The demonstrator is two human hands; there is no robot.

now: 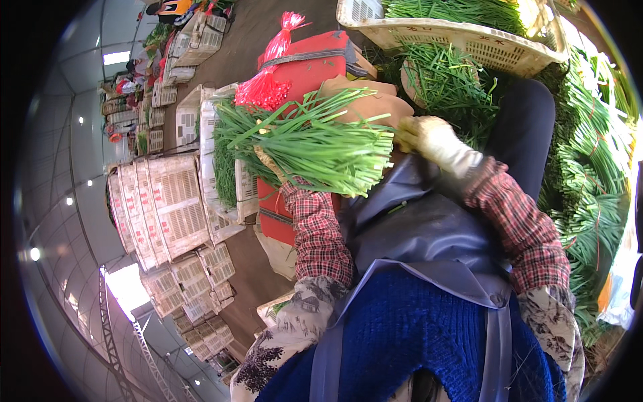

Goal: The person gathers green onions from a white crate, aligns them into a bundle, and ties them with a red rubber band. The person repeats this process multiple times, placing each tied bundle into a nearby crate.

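Observation:
My left hand (269, 160), in a soiled glove, grips a thick bunch of long green leaves that look like garlic chives (321, 145). The pale cut ends face right, and the leaves hide part of the hand. Close to those ends is my right hand (434, 138) in a whitish glove with yellowed fingers. It is blurred, and I cannot tell whether its fingers hold anything. Behind the bunch, a tan flap or pad (371, 100) lies against a red box-like block (316, 60) with dark straps. A tied hank of red plastic strings (274, 65) lies over the block.
A plastic crate (462, 42) of greens stands at the upper right, with loose leaves (442, 75) below it. Tied bundles of greens (593, 201) are piled along my right. Stacked crates (161, 201) stand at left; a person (176, 7) is far off.

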